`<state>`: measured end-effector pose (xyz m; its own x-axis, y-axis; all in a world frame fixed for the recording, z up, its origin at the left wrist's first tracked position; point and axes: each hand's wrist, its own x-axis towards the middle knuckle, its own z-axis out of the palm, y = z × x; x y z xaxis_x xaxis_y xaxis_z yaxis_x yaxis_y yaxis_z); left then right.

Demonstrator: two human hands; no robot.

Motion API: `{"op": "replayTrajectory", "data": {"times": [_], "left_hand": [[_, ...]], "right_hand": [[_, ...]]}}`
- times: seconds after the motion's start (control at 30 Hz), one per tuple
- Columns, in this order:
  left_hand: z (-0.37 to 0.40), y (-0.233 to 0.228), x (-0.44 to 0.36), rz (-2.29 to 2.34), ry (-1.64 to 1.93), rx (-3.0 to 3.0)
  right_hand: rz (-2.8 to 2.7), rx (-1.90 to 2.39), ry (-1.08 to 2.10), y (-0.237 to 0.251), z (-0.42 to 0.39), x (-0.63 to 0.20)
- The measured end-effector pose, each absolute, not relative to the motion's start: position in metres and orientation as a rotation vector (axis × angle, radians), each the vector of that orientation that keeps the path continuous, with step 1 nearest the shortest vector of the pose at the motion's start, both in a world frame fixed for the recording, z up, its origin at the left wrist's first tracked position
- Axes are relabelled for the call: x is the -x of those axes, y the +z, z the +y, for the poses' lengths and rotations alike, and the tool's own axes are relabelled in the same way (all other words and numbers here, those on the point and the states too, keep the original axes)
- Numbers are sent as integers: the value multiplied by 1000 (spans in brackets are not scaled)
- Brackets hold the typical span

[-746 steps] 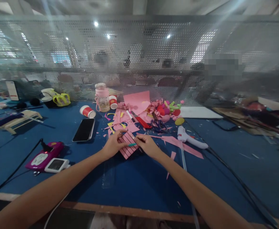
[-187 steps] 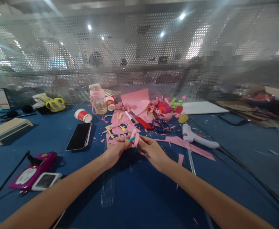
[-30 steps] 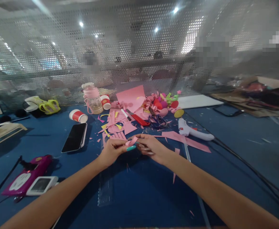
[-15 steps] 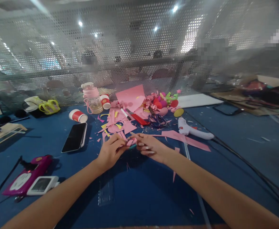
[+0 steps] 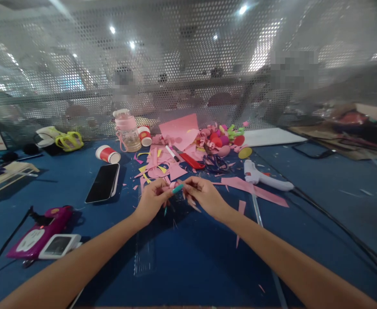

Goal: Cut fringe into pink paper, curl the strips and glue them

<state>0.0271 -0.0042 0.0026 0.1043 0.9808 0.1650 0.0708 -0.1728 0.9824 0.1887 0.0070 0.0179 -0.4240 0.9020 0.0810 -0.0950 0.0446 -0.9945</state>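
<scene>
My left hand (image 5: pixel 151 199) and my right hand (image 5: pixel 203 195) meet over the blue table (image 5: pixel 188 253), just above the mat. Between their fingertips sits a teal pen (image 5: pixel 177 188) with a small pink paper strip (image 5: pixel 169 187) curled around it. The left fingers pinch the paper and the pen's near end. My right fingers close on the pen's other end. Thin pink slivers hang below the hands. A heap of pink and yellow paper scraps (image 5: pixel 159 165) lies just beyond them.
A black phone (image 5: pixel 104 182) lies left of the hands, a white glue gun (image 5: pixel 266 178) with its cord to the right. Scissors (image 5: pixel 216 162), a red cutter (image 5: pixel 190 161), a pink bottle (image 5: pixel 127 133), paper cups and a clear ruler (image 5: pixel 143 253) lie around. A perforated screen closes the back.
The hands have lifted slightly off the table and drawn a little apart. The teal pen's tip shows between the fingers again, with the pink strip still wound on it.
</scene>
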Motion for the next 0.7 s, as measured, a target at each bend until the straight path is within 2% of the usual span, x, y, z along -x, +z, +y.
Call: {"op": "replayTrajectory", "data": {"times": [0.23,0.53,0.7], "left_hand": [[-2,2,-26,1180,1144,-1304],[-3,6,-29,1205,1092,-1321],[-1,5,-28,1149,1143,-1264]], "right_hand": [[-1487,898,1441,14,8,-190],[-996,821,1795,18,10,-190],[-997,930,1785,20,10,-192]]}}
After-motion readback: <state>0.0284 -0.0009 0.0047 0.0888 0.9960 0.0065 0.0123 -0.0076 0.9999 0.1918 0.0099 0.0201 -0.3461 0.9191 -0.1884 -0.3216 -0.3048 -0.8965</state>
